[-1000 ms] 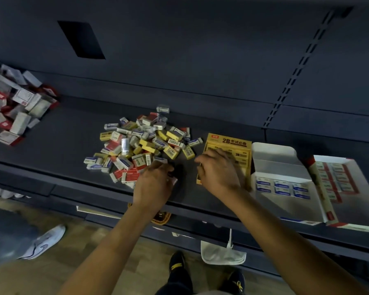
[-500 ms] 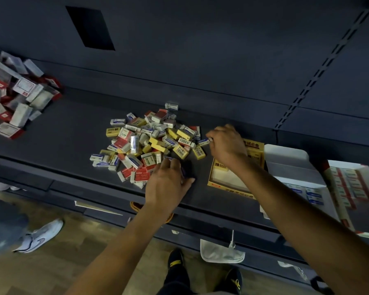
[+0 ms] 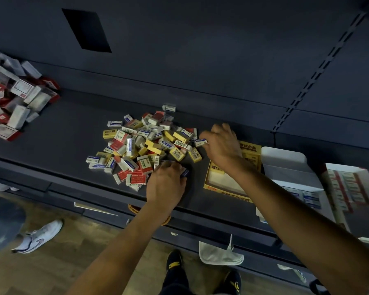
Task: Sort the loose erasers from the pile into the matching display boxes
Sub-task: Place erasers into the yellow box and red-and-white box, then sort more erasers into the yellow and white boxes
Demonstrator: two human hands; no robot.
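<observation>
At the far left of the dark shelf (image 3: 58,133) lies a loose heap of red-and-white cartons (image 3: 15,96), too jumbled to count. Well apart from it, mid-shelf, sits the pile of erasers (image 3: 141,145): several dozen in yellow, red and white-and-blue sleeves, overlapping too much for an exact count. One lone eraser (image 3: 169,107) lies just behind the pile.

The left hand (image 3: 166,186) reaches in from below with the forearm angled up to the right. It is palm down at the pile's near edge, fingers curled onto the erasers there. A blue-sleeved eraser (image 3: 184,173) shows at its fingertips, but I cannot tell whether it is gripped or only touched.

The right hand (image 3: 222,143) stretches from the lower right across the boxes, wrist over the yellow one. It is slightly blurred, and its fingertips pinch a white-and-blue eraser (image 3: 201,142) at the pile's right edge.

To the right stand three open display boxes side by side. The yellow display box (image 3: 251,152) holds one yellow eraser (image 3: 216,168) in its back left corner. The white display box (image 3: 283,156) has a row of white-and-blue erasers, and the red-and-white display box (image 3: 341,168) has rows of erasers too blurred to count.
</observation>
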